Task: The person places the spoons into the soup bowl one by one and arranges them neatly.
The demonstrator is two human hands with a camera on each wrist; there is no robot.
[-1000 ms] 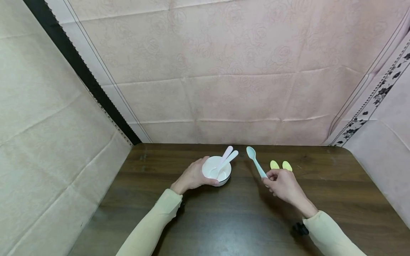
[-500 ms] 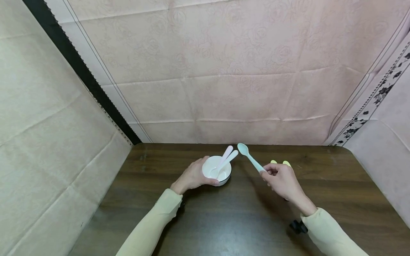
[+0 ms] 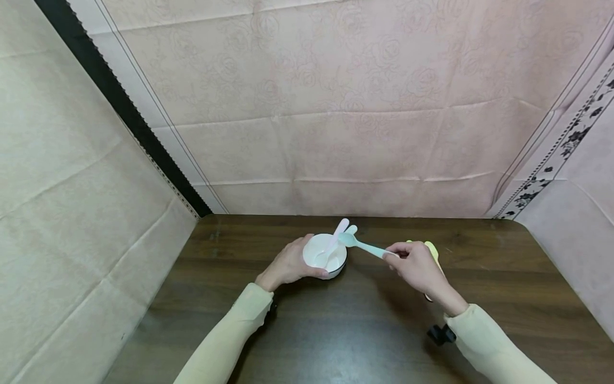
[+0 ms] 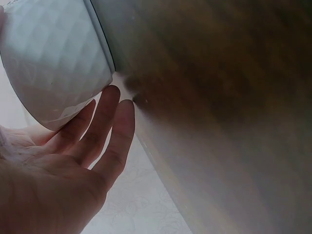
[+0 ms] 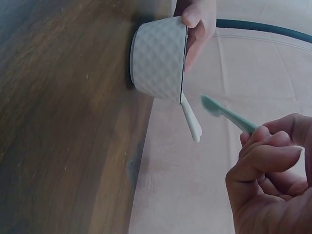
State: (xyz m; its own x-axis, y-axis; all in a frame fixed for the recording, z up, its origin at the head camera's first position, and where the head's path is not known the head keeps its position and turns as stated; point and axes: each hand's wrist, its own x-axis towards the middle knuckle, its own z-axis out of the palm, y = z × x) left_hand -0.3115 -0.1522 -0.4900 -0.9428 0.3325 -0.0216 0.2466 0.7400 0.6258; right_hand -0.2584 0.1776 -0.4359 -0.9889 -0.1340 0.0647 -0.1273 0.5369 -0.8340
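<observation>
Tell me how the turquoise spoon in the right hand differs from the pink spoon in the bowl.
The turquoise spoon is blue-green; the pink spoon is pale pink. The right hand holds the turquoise spoon in the air, while the pink spoon leans in the white bowl. The turquoise spoon's scoop shows outside the bowl; the pink spoon's handle juts past its rim.

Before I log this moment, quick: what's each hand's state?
Left hand: closed around the white bowl.
Right hand: closed, pinching a turquoise spoon by its handle.
</observation>
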